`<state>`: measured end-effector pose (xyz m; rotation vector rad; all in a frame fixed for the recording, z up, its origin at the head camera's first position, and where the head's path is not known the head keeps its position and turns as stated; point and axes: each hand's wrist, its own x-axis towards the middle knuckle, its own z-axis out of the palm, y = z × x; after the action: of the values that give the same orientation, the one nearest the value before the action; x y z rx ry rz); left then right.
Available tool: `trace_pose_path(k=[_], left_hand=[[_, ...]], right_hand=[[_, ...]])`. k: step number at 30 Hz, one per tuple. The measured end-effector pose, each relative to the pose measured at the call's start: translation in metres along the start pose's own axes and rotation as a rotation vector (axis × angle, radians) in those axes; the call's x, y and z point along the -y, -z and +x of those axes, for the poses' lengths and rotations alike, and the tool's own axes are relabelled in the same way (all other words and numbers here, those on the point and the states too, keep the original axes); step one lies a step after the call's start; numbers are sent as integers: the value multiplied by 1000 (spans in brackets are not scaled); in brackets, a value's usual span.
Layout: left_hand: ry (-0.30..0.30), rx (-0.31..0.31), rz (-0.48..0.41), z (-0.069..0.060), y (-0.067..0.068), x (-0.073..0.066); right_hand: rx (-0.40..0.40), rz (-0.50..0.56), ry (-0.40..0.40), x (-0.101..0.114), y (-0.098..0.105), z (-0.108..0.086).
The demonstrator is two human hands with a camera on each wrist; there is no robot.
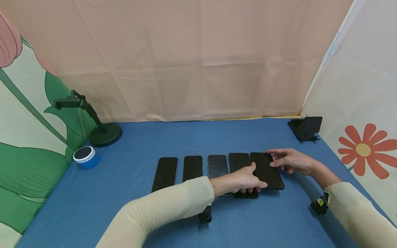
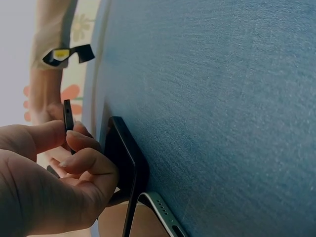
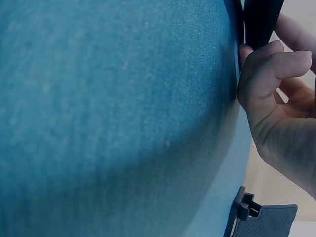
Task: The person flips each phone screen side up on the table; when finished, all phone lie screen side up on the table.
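Both hands hold a flat black device, like a large phone or small tablet [image 1: 267, 174], at the right end of a row of phones. My left hand [image 1: 245, 178] reaches across the row and pinches its near-left edge; in the left wrist view, thumb and finger grip the thin black edge [image 2: 68, 116]. With thumb and fingers, my right hand [image 1: 291, 161] grips its upper right edge. Its lower end appears raised off the cloth. Just left of it lies a black phone [image 1: 238, 158], partly hidden by the left hand. The left forearm partly covers other phones [image 1: 193, 167] in the row.
A blue cloth [image 1: 124, 206] covers the table. A black stand with a round base [image 1: 105, 134] and a blue-and-white round container [image 1: 87, 157] stand at the left. At the back right is a small black folding stand [image 1: 307, 128]. Fabric walls border the table.
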<state>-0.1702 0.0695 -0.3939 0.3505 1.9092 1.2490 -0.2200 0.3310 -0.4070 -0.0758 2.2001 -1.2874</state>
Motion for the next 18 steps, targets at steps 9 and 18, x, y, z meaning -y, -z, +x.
trace_pose_path(k=[9, 18], left_hand=[[37, -11, 88, 2, -3, -3], [50, -3, 150, 4, -6, -5]], right_hand=[[-8, -71, -3, 2, 1, 2], [-6, -138, 2, 5, 1, 1]])
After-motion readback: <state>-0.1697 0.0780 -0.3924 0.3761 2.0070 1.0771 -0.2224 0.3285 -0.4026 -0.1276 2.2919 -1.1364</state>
